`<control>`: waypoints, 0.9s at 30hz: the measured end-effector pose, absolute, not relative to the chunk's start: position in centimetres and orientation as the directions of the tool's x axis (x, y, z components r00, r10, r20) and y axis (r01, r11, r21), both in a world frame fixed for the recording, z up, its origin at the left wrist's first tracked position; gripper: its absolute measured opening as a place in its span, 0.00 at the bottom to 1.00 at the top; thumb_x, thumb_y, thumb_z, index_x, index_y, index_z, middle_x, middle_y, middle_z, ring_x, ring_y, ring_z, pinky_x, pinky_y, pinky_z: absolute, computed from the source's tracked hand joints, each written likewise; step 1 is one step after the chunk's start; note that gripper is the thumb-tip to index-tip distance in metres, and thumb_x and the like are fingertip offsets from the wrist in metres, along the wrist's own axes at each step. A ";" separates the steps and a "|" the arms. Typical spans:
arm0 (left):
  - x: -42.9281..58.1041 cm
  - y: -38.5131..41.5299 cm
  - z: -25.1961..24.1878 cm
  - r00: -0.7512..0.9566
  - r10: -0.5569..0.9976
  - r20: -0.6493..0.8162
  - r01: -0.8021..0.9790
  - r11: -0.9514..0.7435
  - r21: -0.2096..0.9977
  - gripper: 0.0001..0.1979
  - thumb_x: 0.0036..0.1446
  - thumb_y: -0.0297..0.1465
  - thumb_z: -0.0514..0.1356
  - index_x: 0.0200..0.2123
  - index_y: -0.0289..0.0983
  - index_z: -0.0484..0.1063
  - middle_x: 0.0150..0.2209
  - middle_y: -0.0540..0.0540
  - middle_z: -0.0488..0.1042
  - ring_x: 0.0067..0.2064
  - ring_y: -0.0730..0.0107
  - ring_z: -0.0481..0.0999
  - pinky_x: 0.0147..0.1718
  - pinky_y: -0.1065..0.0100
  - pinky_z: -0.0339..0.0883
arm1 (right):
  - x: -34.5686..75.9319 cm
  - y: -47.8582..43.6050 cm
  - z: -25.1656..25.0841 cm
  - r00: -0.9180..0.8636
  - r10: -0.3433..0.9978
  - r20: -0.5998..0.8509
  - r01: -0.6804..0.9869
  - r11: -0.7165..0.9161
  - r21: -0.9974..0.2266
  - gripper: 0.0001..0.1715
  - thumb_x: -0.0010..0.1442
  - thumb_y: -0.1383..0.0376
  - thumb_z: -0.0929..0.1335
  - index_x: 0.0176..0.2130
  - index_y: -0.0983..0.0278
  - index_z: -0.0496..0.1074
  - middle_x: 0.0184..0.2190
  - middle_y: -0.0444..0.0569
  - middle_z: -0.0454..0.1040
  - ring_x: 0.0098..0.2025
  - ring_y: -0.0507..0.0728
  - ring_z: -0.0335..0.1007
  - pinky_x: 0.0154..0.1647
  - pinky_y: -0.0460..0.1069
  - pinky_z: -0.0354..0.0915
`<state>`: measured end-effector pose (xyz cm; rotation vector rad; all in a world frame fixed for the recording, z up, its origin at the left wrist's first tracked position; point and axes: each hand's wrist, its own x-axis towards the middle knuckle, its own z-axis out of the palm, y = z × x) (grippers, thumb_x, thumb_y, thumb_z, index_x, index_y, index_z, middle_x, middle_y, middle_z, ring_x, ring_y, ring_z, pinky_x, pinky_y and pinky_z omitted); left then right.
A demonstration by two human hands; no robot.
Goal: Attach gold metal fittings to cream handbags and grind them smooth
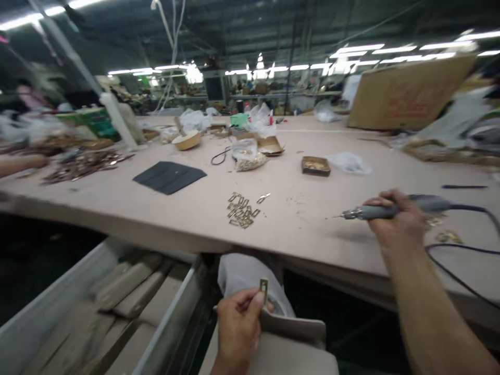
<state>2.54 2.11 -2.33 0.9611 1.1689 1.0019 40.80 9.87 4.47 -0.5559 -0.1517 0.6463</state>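
Head — right hand [400,221] holds corded tool [378,212]

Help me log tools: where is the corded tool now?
In the head view, the corded tool is in the right hand, over the right side of the table.

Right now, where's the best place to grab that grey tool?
Probably grip the grey tool around its thick middle, where the right hand is, from above: it's held sideways, thin tip at one end, cord at the other.

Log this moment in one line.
left hand: pinching metal piece | right hand: gripping grey corded tool | metal frames: heaped on table
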 end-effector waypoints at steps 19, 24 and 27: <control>1.5 1.0 -1.5 0.050 0.982 -0.183 -0.120 0.188 0.975 0.11 0.58 0.34 0.66 0.31 0.31 0.83 0.26 0.41 0.83 0.27 0.64 0.81 0.27 0.72 0.72 | 15.7 2.7 8.6 0.513 0.822 0.249 -0.334 0.458 -0.823 0.10 0.57 0.69 0.77 0.35 0.64 0.73 0.28 0.42 0.68 0.23 0.49 0.62 0.28 0.48 0.63; 1.2 0.9 -1.1 0.050 0.980 -0.195 -0.122 0.199 0.972 0.11 0.57 0.34 0.66 0.30 0.31 0.82 0.25 0.41 0.82 0.27 0.63 0.81 0.27 0.72 0.72 | 14.7 2.8 7.9 0.480 0.826 0.295 -0.281 0.464 -0.840 0.08 0.60 0.68 0.77 0.36 0.64 0.74 0.28 0.43 0.69 0.24 0.50 0.64 0.29 0.49 0.64; 1.1 0.9 -1.1 0.049 0.978 -0.203 -0.131 0.208 0.969 0.11 0.57 0.35 0.66 0.30 0.31 0.82 0.26 0.41 0.82 0.27 0.62 0.81 0.28 0.71 0.73 | 14.3 2.8 7.5 0.480 0.820 0.310 -0.259 0.471 -0.843 0.09 0.60 0.68 0.77 0.37 0.64 0.75 0.28 0.43 0.69 0.24 0.50 0.65 0.29 0.49 0.65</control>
